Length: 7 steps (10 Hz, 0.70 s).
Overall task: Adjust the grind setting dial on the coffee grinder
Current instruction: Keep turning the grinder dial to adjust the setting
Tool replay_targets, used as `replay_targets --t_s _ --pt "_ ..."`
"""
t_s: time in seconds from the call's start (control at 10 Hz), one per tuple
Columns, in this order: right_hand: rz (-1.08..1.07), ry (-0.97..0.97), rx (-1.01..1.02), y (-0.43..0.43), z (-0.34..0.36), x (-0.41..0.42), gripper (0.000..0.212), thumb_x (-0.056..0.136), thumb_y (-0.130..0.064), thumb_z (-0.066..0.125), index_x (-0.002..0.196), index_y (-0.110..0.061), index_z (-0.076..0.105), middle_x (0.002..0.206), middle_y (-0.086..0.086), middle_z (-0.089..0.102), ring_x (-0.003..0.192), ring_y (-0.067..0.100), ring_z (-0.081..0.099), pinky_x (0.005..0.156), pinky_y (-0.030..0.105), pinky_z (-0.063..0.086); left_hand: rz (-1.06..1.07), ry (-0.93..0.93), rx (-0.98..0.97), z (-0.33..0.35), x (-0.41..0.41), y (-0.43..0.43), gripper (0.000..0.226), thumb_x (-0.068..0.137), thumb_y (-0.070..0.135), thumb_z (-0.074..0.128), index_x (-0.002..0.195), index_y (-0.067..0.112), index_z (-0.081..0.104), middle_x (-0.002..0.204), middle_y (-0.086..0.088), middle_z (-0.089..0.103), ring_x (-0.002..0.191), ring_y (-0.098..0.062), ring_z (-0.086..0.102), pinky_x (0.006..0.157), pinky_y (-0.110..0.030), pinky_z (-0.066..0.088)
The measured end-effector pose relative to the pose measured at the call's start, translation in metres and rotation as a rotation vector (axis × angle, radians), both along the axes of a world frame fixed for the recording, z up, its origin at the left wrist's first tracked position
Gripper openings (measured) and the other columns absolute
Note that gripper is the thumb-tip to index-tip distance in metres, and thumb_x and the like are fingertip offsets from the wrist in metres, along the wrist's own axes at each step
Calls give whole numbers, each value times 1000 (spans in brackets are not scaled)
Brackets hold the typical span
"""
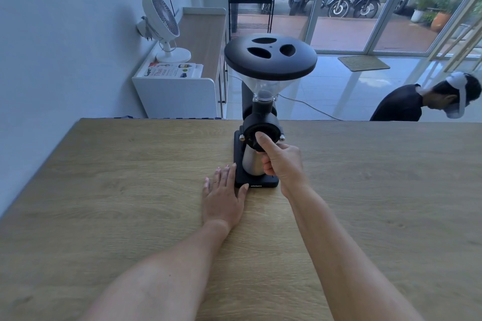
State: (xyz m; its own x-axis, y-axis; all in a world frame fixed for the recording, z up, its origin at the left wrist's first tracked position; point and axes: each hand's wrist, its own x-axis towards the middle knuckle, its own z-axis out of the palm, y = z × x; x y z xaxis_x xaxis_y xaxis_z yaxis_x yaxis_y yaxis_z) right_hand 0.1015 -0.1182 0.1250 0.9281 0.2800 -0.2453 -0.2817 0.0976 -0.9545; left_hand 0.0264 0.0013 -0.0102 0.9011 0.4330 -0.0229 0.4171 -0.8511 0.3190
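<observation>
Wood: the table (104,190) is pale oak-grain and fills the lower view, its far edge running across the middle.
Grinder: a black coffee grinder (260,117) stands upright near the middle of the far edge, its flat base (257,184) resting on the wood.
Hopper: a clear funnel under a wide black lid (270,56) with three oval holes.
Dial: the round black dial (254,135) faces the person, just below the hopper neck.
Cup: a steel cup (251,161) sits on the base under the dial.
Right hand: the right hand (281,161) is closed around the dial, thumb pressed on its face, fingers curled beneath.
Left hand: the left hand (224,195) lies flat and spread on the table, fingertips touching the base's left and near edges.
Background: a white fan (163,23) on a low cabinet.
</observation>
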Motion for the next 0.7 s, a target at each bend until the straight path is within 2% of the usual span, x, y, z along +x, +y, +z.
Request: replay_targets --t_s 0.3,0.5,0.6,0.7 --pt "-14 -13 -33 1 2 -2 38 75 -39 83 75 -5 66 47 -4 49 41 8 41 41 21 32 -7 11 -6 -1 0 1 67 101 61 10 159 33 -8 169 9 2 155 -12 -5 125 -43 -3" --pt "3 -15 -28 -1 4 -2 36 75 -40 83 65 -12 63 46 -3 50 40 9 42 39 21 33 -5 10 0 -1 -1 1 67 101 61 10 159 33 -7 169 9 3 155 -12 -6 125 -43 -2" --pt "18 -5 -62 -2 5 -2 39 74 -46 82 67 -11 65 49 -1 55 42 12 48 41 23 39 -7 10 4 0 -1 0 67 101 61 10 159 33 -8 169 9 3 155 -12 -5 125 -43 -1" --pt "54 0 -105 -4 5 -2 48 78 -55 74 79 -8 71 55 2 62 44 12 57 44 23 46 -10 14 1 1 0 0 67 101 61 10 159 33 -8 169 8 3 155 -13 -5 125 -43 -1"
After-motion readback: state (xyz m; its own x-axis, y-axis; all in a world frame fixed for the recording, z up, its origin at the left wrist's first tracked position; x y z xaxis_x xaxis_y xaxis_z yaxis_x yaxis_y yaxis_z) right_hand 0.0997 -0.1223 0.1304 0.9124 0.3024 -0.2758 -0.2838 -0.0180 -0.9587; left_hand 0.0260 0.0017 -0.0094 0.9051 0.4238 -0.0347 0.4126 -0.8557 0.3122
